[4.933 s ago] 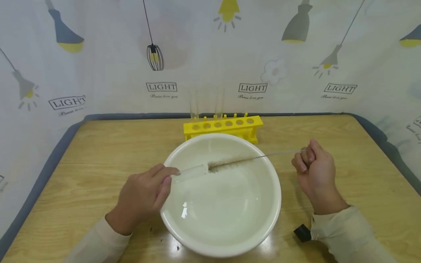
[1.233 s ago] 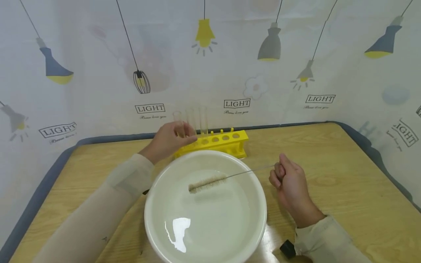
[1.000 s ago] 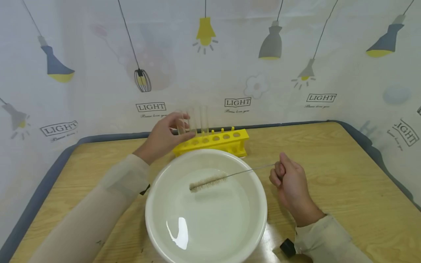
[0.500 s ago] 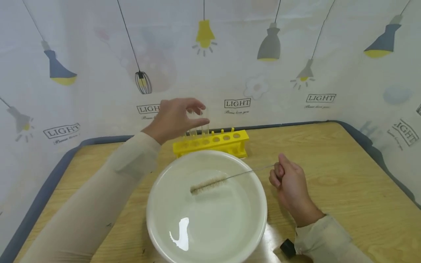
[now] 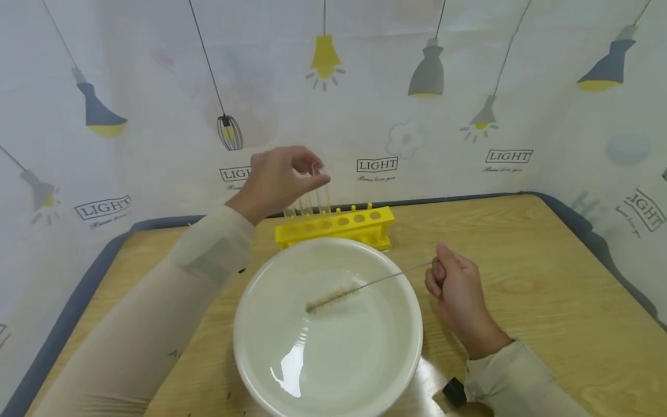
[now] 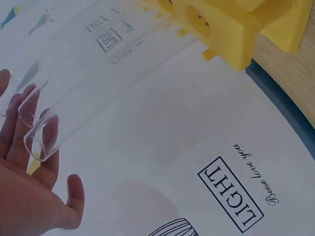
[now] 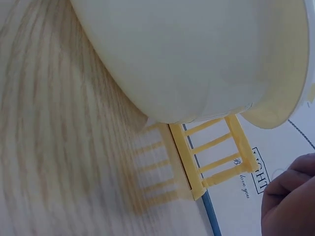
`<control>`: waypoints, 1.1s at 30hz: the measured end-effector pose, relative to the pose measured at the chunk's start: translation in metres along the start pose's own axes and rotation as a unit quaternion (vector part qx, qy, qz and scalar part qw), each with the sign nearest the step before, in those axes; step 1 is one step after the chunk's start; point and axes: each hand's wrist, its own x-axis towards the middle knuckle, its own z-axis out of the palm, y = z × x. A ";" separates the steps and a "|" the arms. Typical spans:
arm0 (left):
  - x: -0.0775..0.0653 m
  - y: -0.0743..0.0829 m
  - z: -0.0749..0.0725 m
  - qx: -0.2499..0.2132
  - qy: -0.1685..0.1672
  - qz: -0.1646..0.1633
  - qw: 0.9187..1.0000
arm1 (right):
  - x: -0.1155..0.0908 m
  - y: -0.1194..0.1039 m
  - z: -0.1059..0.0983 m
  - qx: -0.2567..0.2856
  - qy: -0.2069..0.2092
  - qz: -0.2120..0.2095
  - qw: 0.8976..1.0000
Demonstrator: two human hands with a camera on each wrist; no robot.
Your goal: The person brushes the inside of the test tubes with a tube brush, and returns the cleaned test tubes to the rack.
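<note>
Several clear test tubes stand upright in a yellow test tube rack (image 5: 333, 230) behind the basin. My left hand (image 5: 281, 176) is at the top of the tubes, thumb and fingers spread around the mouth of the right-hand test tube (image 5: 323, 200). In the left wrist view, the fingers lie behind that tube's mouth and the thumb stands apart from the glass. My right hand (image 5: 458, 295) grips the wire handle of a test tube brush (image 5: 333, 298), beyond the basin's right rim. The brush's pale bristles hang low over the water in the white basin (image 5: 416, 341).
A wooden table (image 5: 563, 278) carries the basin and rack. Its right part stretches past my right hand. Behind stands a lamp-printed curtain (image 5: 443, 127). A small black block (image 5: 455, 392) sits beside my right sleeve.
The tube once held at the brush now stands in the rack. My left hand has let go of it and moved right and up to the right-hand tube. The brush has dipped slightly.
</note>
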 end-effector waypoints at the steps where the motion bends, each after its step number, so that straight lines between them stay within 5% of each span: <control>1: 0.000 0.001 -0.001 -0.009 0.004 -0.002 1.000 | -0.001 0.001 0.000 -0.013 -0.001 -0.005 1.000; 5: -0.004 0.006 -0.005 -0.053 0.030 -0.006 0.998 | -0.006 0.002 0.000 -0.094 -0.015 -0.041 0.995; 10: -0.008 0.021 -0.014 -0.104 0.092 0.037 0.990 | -0.012 0.003 0.001 -0.208 -0.037 -0.102 0.972; 13: -0.015 0.031 -0.022 -0.126 0.120 0.066 0.983 | -0.015 0.002 0.004 -0.228 -0.052 -0.116 0.965; 18: -0.047 0.063 -0.044 -0.190 0.137 0.096 0.967 | -0.013 0.006 0.005 -0.228 -0.059 -0.116 0.965; 21: -0.065 0.072 -0.053 -0.257 0.136 0.112 0.950 | -0.011 0.008 0.005 -0.227 -0.058 -0.109 0.966; 25: -0.083 0.063 -0.054 -0.360 0.118 0.124 0.917 | -0.011 0.008 0.007 -0.221 -0.062 -0.100 0.968; 27: -0.093 0.056 -0.054 -0.387 0.113 0.120 0.907 | -0.010 0.008 0.008 -0.215 -0.063 -0.096 0.970; 30: -0.108 0.043 -0.053 -0.383 0.109 0.110 0.911 | -0.009 0.009 0.009 -0.210 -0.058 -0.084 0.972; 33: -0.124 0.030 -0.049 -0.350 0.095 0.093 0.927 | -0.008 0.009 0.010 -0.205 -0.052 -0.071 0.975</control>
